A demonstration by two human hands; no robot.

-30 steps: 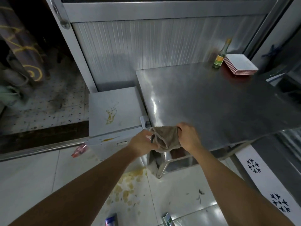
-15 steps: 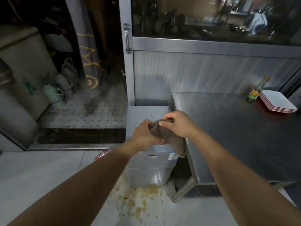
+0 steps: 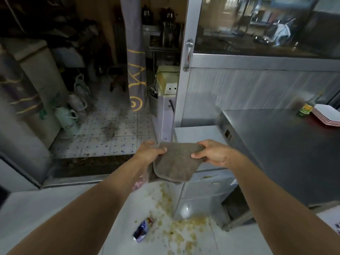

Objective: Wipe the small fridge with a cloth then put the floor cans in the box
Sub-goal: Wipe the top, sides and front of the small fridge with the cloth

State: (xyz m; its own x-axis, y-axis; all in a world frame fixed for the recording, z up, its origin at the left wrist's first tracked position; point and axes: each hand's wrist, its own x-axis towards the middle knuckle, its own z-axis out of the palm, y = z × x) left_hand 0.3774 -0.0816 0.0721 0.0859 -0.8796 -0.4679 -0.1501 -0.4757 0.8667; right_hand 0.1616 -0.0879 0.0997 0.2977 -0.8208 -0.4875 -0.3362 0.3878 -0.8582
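Note:
A brown-grey cloth (image 3: 175, 163) is stretched flat between my two hands, in front of the small grey fridge (image 3: 200, 184). My left hand (image 3: 150, 153) pinches its left edge and my right hand (image 3: 213, 153) pinches its right corner. The cloth hangs in the air above the fridge's front left corner and hides part of its top. A crushed blue can (image 3: 142, 230) lies on the white floor below, beside a yellowish spill (image 3: 176, 230). A pink wrapper or can (image 3: 138, 184) shows partly behind my left forearm. No box is in sight.
A steel table (image 3: 287, 153) stands right of the fridge, with a green bottle (image 3: 306, 108) and stacked white plates (image 3: 327, 116) at its far end. A metal cabinet with a glass door (image 3: 257, 74) rises behind. Left is a dark doorway with a raised sill (image 3: 73, 179).
The cloth was bunched between my hands; now my hands have drawn apart and spread it flat. My view has tilted up and shifted left, and a blue can has come into view.

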